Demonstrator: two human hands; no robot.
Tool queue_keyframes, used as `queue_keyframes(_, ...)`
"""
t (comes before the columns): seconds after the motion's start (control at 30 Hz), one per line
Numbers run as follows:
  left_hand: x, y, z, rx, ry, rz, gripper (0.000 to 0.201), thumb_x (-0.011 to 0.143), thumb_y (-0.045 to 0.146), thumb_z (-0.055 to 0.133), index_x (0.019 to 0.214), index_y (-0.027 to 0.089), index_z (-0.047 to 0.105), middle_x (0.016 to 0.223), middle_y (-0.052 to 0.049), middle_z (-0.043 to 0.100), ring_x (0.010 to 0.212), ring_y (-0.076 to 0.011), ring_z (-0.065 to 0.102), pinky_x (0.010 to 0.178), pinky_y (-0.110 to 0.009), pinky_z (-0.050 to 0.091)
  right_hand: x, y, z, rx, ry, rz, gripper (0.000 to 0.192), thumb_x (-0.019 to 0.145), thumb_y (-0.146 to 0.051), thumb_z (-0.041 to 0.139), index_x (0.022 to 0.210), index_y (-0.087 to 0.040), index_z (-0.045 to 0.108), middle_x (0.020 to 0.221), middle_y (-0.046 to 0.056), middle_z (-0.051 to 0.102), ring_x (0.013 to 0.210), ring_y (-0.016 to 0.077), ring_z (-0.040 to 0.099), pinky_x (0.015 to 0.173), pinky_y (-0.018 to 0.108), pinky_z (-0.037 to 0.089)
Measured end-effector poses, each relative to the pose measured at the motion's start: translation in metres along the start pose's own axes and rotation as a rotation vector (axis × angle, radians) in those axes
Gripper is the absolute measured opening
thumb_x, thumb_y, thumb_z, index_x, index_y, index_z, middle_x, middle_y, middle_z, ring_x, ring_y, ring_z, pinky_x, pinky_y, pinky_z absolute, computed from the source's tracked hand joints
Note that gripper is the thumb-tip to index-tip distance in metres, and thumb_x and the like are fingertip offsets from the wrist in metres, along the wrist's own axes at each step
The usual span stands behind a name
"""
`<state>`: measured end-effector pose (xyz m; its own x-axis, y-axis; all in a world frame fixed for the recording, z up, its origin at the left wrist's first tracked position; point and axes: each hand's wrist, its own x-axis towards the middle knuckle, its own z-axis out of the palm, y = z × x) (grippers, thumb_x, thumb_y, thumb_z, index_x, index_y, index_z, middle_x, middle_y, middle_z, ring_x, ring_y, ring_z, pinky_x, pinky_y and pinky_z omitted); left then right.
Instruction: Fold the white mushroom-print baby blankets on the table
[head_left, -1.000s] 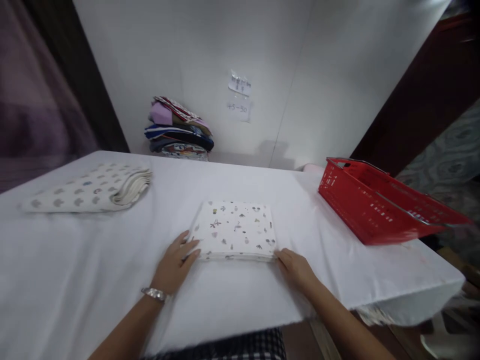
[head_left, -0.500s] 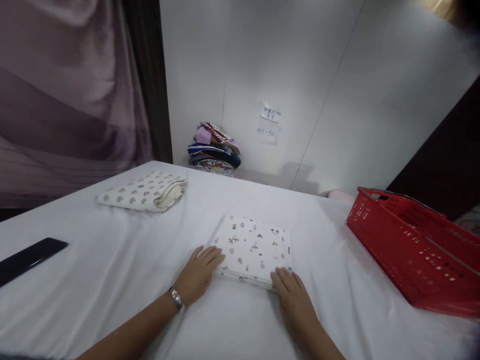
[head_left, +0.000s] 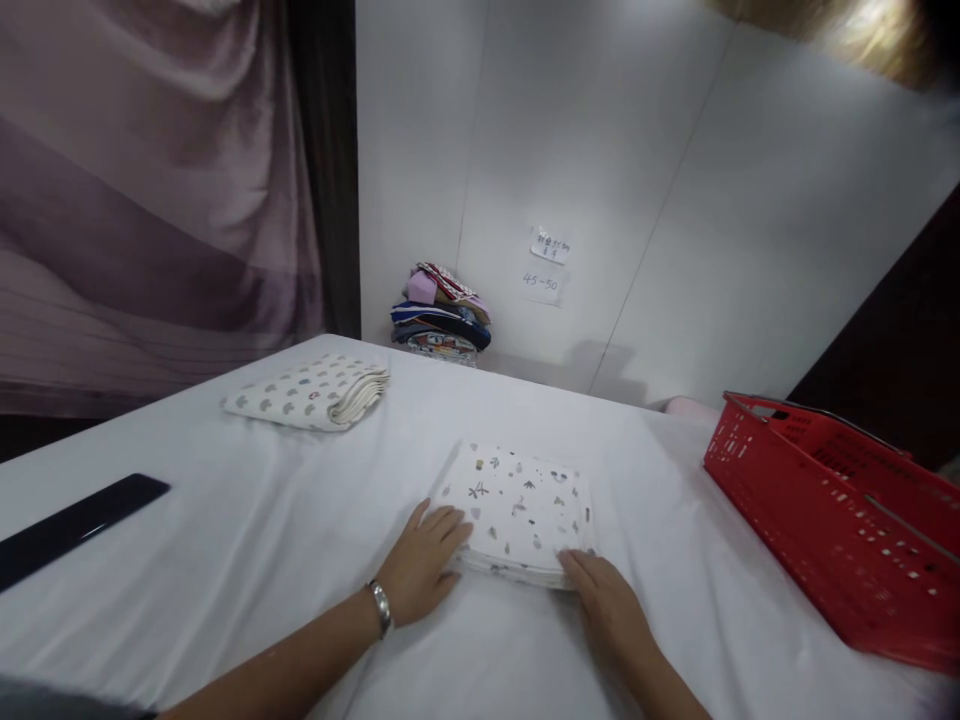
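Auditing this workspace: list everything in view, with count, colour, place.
table: 1, white, foreground
printed cloth: 1, white, folded, centre
grey-motif cloth: 1, white, folded, left rear
slab: 1, black, front left
basket: 1, red, right
fabric pile: 1, multicoloured, beyond table
wall: 1, pale grey, background
paper signs: 2, white, on wall
hanging fabric: 1, mauve, left
panels: 2, dark, flanking wall
unclear item: 1, pink, beyond table
shiny patch: 1, golden, top right
bracelet: 1, silver, left wrist
left hand: 1, bare, printed cloth's left
right hand: 1, bare, printed cloth's right
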<state>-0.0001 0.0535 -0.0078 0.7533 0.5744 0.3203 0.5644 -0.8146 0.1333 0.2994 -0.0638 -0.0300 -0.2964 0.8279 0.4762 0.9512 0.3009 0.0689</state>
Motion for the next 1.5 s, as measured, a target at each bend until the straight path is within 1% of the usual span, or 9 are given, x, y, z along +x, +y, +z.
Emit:
queue_keyframes(0.07, 0.006, 0.010, 0.003, -0.018, 0.004, -0.001, 0.055, 0.072, 0.021, 0.053, 0.126, 0.025, 0.041, 0.131, -0.007, 0.046, 0.122, -0.0245, 0.038, 0.107, -0.051, 0.015, 0.001, -0.001, -0.001, -0.006, -0.005, -0.021, 0.060, 0.069, 0.001, 0.036, 0.124, -0.022, 0.049, 0.116, 0.008, 0.058, 0.105, 0.0214, 0.053, 0.091, 0.040, 0.045)
queue_keyframes(0.23, 0.023, 0.025, 0.013, 0.009, -0.059, -0.046, 0.054, 0.073, 0.006, 0.045, 0.124, 0.024, 0.043, 0.128, -0.006, 0.048, 0.120, -0.0215, 0.038, 0.105, -0.047, 0.018, 0.000, -0.008, 0.005, -0.101, 0.005, -0.038, 0.057, 0.068, 0.003, 0.040, 0.121, -0.017, 0.050, 0.114, 0.010, 0.058, 0.104, 0.0214, 0.052, 0.090, 0.040, 0.043)
queue_keyframes(0.37, 0.027, 0.021, 0.011, 0.048, -0.124, -0.025, 0.059, 0.072, -0.001, 0.037, 0.127, 0.021, 0.041, 0.130, -0.008, 0.046, 0.118, -0.0221, 0.038, 0.097, -0.042, 0.029, 0.004, -0.015, 0.009, -0.208, -0.016, -0.007, 0.054, 0.069, 0.003, 0.042, 0.120, -0.016, 0.049, 0.111, 0.011, 0.058, 0.102, 0.0226, 0.052, 0.089, 0.039, 0.043)
queue_keyframes(0.63, 0.028, 0.013, 0.001, 0.160, -0.230, -0.119, 0.070, 0.067, -0.004, 0.038, 0.133, 0.019, 0.031, 0.130, -0.010, 0.043, 0.116, -0.0242, 0.038, 0.094, -0.040, 0.031, 0.017, -0.024, 0.013, -0.331, -0.016, 0.018, 0.060, 0.067, 0.005, 0.045, 0.122, -0.018, 0.045, 0.103, 0.011, 0.059, 0.087, 0.0228, 0.055, 0.077, 0.036, 0.045)
queue_keyframes(0.83, 0.027, 0.008, 0.003, 0.166, -0.189, -0.069, 0.070, 0.066, -0.003, 0.039, 0.132, 0.019, 0.032, 0.116, -0.010, 0.049, 0.103, -0.0235, 0.043, 0.086, -0.038, 0.035, 0.020, -0.020, 0.010, -0.316, -0.066, 0.002, 0.058, 0.066, 0.003, 0.046, 0.121, -0.017, 0.046, 0.095, 0.010, 0.059, 0.079, 0.0210, 0.053, 0.069, 0.032, 0.043)
queue_keyframes(1.0, 0.023, 0.000, 0.007, 0.175, -0.157, -0.026, 0.074, 0.064, -0.004, 0.040, 0.133, 0.021, 0.029, 0.114, -0.009, 0.049, 0.100, -0.0232, 0.043, 0.082, -0.036, 0.036, 0.020, -0.016, 0.011, -0.255, -0.106, -0.015, 0.060, 0.064, 0.001, 0.048, 0.122, -0.015, 0.045, 0.095, 0.011, 0.059, 0.078, 0.0208, 0.053, 0.069, 0.032, 0.043)
queue_keyframes(1.27, 0.017, -0.003, 0.005, 0.106, -0.102, -0.008, 0.069, 0.067, -0.004, 0.039, 0.131, 0.022, 0.032, 0.116, -0.007, 0.049, 0.105, -0.0212, 0.043, 0.089, -0.036, 0.032, 0.014, -0.016, 0.015, -0.258, 0.040, -0.043, 0.064, 0.066, 0.005, 0.041, 0.126, -0.019, 0.042, 0.103, 0.010, 0.057, 0.089, 0.0222, 0.052, 0.078, 0.035, 0.045)
queue_keyframes(1.37, 0.016, -0.003, 0.001, 0.122, -0.105, -0.034, 0.069, 0.067, -0.004, 0.039, 0.130, 0.022, 0.033, 0.117, -0.007, 0.049, 0.106, -0.0217, 0.042, 0.090, -0.037, 0.031, 0.013, -0.014, 0.015, -0.240, 0.059, -0.042, 0.064, 0.067, 0.005, 0.039, 0.128, -0.017, 0.040, 0.103, 0.011, 0.056, 0.093, 0.0232, 0.051, 0.080, 0.037, 0.045)
queue_keyframes(1.5, 0.019, -0.002, -0.001, 0.152, -0.145, -0.063, 0.067, 0.067, -0.002, 0.039, 0.131, 0.019, 0.033, 0.111, -0.009, 0.052, 0.101, -0.0220, 0.044, 0.090, -0.039, 0.032, 0.014, -0.011, 0.015, -0.217, 0.033, -0.061, 0.065, 0.067, 0.005, 0.038, 0.128, -0.017, 0.040, 0.100, 0.011, 0.057, 0.087, 0.0220, 0.052, 0.075, 0.035, 0.047)
